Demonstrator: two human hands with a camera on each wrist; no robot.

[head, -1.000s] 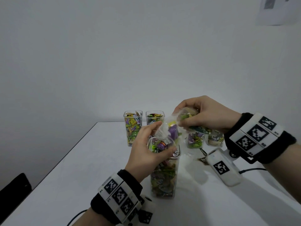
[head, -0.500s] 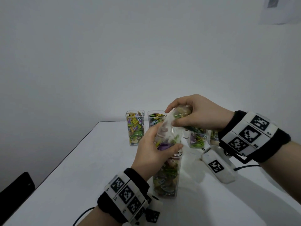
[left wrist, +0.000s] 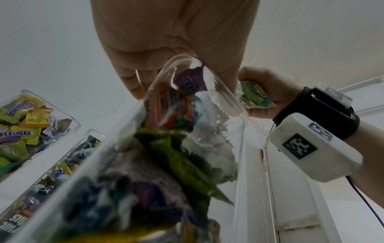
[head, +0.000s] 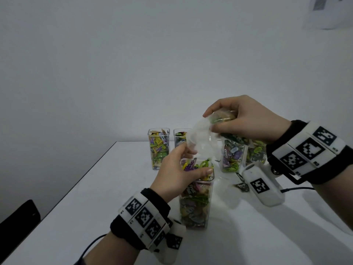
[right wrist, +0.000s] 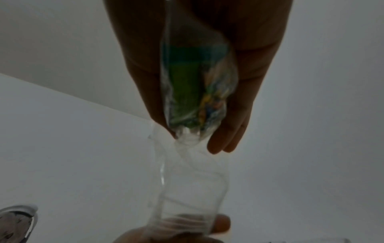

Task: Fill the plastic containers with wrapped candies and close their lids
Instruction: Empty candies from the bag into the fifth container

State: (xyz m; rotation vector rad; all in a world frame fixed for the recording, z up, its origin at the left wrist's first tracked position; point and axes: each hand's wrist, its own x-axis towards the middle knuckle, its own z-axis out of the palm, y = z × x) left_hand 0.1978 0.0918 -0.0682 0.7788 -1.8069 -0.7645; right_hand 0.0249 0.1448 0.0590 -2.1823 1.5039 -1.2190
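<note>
A tall clear container, packed with wrapped candies, stands on the white table. My left hand grips its rim, thumb across the front, and also holds the mouth of a clear plastic bag over the opening. My right hand holds the bag's upper end, squeezing the few candies left in it. The bag's lower part hangs limp and see-through. In the left wrist view the container fills the middle, with the right hand behind it.
Several more candy-filled containers stand at the back: two on the left and two on the right. A loose wrapper lies near the right wrist. The table's left edge borders a dark chair.
The candies seen in the bag's neck have dropped into the container, so the lower bag is now see-through. My right hand has lifted the bag's end slightly.
</note>
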